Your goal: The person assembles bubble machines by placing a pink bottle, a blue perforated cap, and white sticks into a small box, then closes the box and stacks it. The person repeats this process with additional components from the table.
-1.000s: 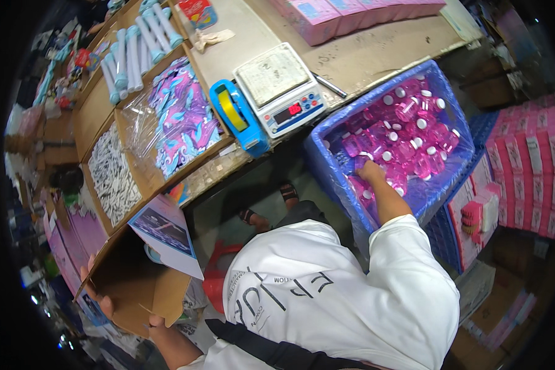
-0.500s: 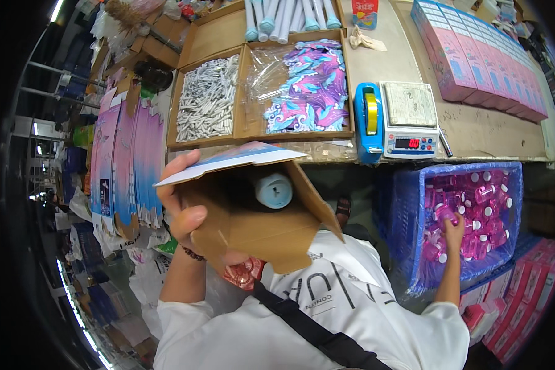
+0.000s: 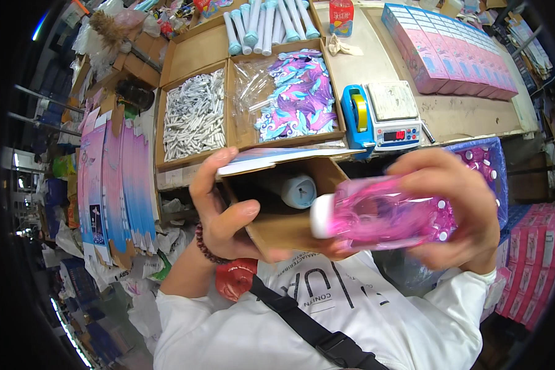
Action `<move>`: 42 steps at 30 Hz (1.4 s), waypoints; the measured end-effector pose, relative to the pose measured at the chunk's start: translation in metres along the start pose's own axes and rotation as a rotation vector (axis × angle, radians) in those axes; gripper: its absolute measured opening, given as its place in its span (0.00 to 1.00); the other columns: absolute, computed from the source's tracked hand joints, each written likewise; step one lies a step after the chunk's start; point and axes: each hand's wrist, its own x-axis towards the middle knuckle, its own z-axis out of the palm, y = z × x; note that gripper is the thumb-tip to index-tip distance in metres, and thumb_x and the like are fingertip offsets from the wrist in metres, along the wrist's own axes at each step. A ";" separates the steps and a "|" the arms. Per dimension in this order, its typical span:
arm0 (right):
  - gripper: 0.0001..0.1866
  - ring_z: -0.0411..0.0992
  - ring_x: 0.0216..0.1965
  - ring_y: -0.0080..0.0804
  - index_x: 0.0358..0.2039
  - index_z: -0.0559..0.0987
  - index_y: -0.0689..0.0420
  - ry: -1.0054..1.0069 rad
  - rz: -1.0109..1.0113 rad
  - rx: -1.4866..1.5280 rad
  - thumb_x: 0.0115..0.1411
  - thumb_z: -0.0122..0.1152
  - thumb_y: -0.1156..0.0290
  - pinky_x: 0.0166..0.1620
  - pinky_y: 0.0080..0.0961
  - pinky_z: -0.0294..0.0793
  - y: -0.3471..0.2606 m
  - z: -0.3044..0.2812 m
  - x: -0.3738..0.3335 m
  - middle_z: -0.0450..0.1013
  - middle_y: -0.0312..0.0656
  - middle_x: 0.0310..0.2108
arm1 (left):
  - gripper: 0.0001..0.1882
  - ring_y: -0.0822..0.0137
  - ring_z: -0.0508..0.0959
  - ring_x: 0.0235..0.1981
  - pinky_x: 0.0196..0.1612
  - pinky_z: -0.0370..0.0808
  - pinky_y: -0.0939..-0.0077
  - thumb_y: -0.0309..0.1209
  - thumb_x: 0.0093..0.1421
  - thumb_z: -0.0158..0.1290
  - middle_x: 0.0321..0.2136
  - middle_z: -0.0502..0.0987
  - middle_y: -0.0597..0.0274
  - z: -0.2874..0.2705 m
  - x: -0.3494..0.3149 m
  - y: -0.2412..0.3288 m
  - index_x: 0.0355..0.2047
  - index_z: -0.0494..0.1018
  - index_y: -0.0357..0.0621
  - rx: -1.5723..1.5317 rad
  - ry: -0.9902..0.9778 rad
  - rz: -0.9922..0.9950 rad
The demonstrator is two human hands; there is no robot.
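My left hand [image 3: 219, 213] is closed around the side of an open cardboard box [image 3: 274, 231], its mouth facing me and its printed flap raised at the top. Inside, the round light-blue end of a tube-like piece [image 3: 300, 191] shows; the rest of it is lost in shadow. My right hand [image 3: 468, 206] grips a clear bottle of pink liquid [image 3: 376, 216], lying sideways with its white cap toward the box mouth. The bottle overlaps the right edge of the box in view. A slight blur covers the right hand.
On the table are a tray of white sticks [image 3: 194, 117], a tray of purple-blue cutouts [image 3: 299, 95], a blue tape dispenser [image 3: 356, 120], a scale [image 3: 396, 117] and a row of pink boxes [image 3: 450, 58]. A blue crate [image 3: 502, 166] of bottles stands right; flat printed cartons [image 3: 114, 179] lean left.
My right hand has lifted a pink bottle out of the blue crate and brought it in front of the box. The box in my left hand has shifted slightly right and turned.
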 end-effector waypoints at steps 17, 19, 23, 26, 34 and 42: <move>0.11 0.77 0.30 0.49 0.36 0.77 0.62 -0.759 0.222 -0.419 0.54 0.56 0.72 0.33 0.39 0.76 -0.027 0.094 0.118 0.76 0.54 0.30 | 0.38 0.41 0.65 0.55 0.54 0.63 0.44 0.46 0.38 0.69 0.57 0.60 0.41 -0.004 -0.011 0.003 0.50 0.68 0.54 0.042 0.083 -0.027; 0.12 0.77 0.31 0.48 0.37 0.76 0.67 -0.840 0.483 -0.284 0.54 0.53 0.74 0.33 0.38 0.76 -0.027 0.094 0.121 0.76 0.55 0.31 | 0.39 0.41 0.66 0.54 0.54 0.64 0.45 0.49 0.37 0.69 0.57 0.60 0.40 -0.004 -0.011 0.004 0.50 0.69 0.53 0.047 0.062 -0.010; 0.14 0.76 0.33 0.48 0.38 0.75 0.67 -0.797 0.519 -0.370 0.52 0.54 0.73 0.34 0.38 0.74 -0.020 0.099 0.120 0.75 0.56 0.33 | 0.37 0.41 0.66 0.53 0.52 0.65 0.46 0.51 0.38 0.69 0.56 0.61 0.39 -0.003 -0.012 0.003 0.48 0.70 0.52 0.035 0.054 0.000; 0.18 0.73 0.41 0.48 0.42 0.75 0.64 -0.825 0.497 -0.454 0.49 0.58 0.71 0.43 0.38 0.72 -0.007 0.100 0.113 0.73 0.56 0.38 | 0.38 0.41 0.66 0.53 0.52 0.65 0.46 0.50 0.35 0.69 0.56 0.61 0.40 0.003 -0.011 0.003 0.47 0.71 0.53 0.019 0.054 0.009; 0.21 0.70 0.50 0.44 0.47 0.72 0.60 -0.625 0.132 -0.357 0.52 0.55 0.67 0.52 0.33 0.68 0.019 0.103 0.094 0.72 0.54 0.44 | 0.40 0.41 0.66 0.53 0.52 0.64 0.45 0.49 0.30 0.71 0.56 0.60 0.40 0.016 -0.006 0.005 0.47 0.71 0.54 0.028 0.036 0.027; 0.14 0.77 0.34 0.45 0.41 0.75 0.66 -0.512 0.071 -0.294 0.61 0.56 0.68 0.36 0.34 0.76 -0.014 0.043 0.096 0.75 0.57 0.33 | 0.45 0.41 0.62 0.59 0.57 0.66 0.45 0.55 0.42 0.68 0.59 0.54 0.39 -0.014 -0.017 -0.019 0.55 0.63 0.51 0.063 0.120 -0.041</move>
